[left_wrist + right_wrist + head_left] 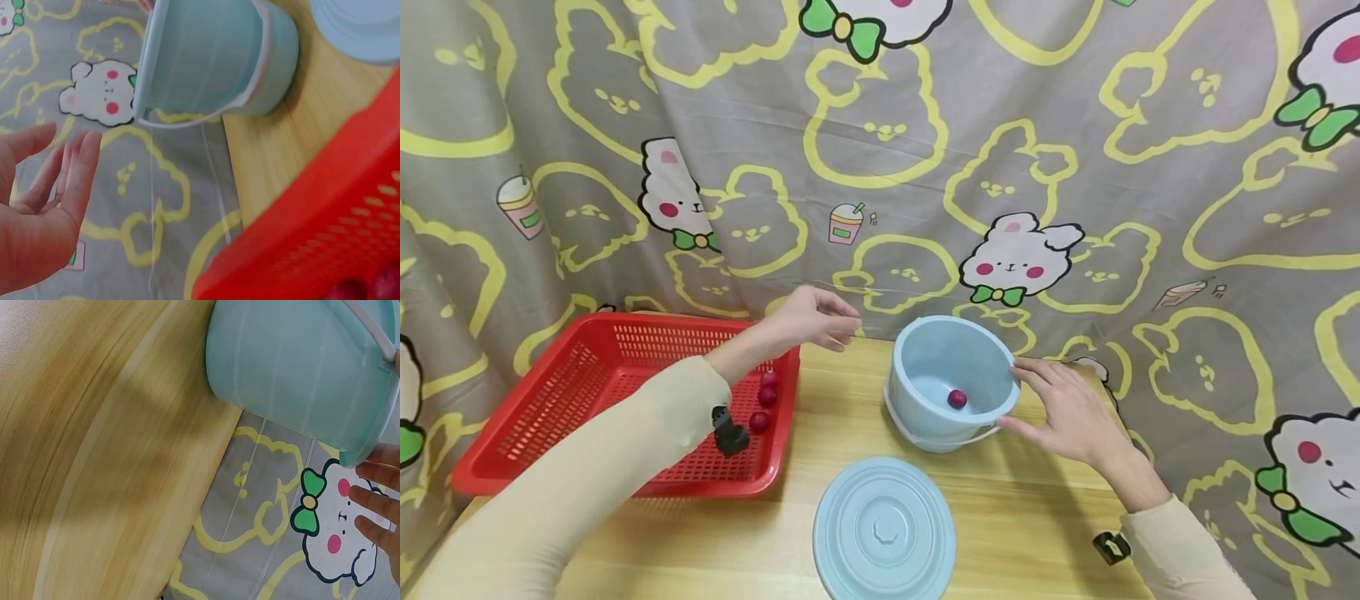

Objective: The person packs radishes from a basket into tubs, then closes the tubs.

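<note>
Lid (884, 531) cut off below; left sleeve (602, 467) hides part of basket (783, 425); balls (385, 281) blurred, perhaps fruit.

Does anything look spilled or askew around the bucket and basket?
Nothing stands out: no spill shows, one round red item sits inside the blue bucket, three similar items show in the red basket, and the lid rests on the table.

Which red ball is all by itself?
The red ball inside the light blue bucket: it lies alone there, while the other three visible balls share the red basket.
</note>
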### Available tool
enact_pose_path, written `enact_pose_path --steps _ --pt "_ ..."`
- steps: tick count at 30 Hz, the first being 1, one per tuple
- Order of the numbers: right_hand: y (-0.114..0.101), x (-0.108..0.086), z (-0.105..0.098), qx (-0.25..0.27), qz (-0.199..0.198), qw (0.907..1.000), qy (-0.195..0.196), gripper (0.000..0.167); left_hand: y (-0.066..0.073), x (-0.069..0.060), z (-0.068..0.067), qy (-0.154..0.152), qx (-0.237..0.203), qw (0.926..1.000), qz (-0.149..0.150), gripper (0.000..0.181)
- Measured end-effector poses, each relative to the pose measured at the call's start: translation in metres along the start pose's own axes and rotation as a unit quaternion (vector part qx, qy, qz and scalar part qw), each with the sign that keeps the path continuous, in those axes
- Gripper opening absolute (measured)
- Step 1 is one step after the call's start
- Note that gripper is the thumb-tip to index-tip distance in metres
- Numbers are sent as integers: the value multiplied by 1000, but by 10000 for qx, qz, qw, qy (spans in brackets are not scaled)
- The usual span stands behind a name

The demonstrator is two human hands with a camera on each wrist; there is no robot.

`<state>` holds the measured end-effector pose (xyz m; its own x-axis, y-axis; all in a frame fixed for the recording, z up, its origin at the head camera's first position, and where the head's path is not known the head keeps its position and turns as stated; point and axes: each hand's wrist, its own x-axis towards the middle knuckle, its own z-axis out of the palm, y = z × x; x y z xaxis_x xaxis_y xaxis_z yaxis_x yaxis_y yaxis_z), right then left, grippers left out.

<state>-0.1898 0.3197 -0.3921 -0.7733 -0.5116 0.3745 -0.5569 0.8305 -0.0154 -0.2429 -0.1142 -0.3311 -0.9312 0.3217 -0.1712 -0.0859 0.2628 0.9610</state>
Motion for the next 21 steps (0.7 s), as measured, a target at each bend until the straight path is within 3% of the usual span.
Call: enact_pose_path --steps 6,13,21 --pt "0 1 0 -14 -24 10000 3 83 -10 -10 -22 124 -16 9999 -30 34" --pt "-1 1 -1 -13 -36 10000 21 83 -23 -22 -52 379 260 9989 -126 39" --pt "-1 1 -1 -14 5 10000 -46 83 -43 -32 -77 528 326 9978 -232 47"
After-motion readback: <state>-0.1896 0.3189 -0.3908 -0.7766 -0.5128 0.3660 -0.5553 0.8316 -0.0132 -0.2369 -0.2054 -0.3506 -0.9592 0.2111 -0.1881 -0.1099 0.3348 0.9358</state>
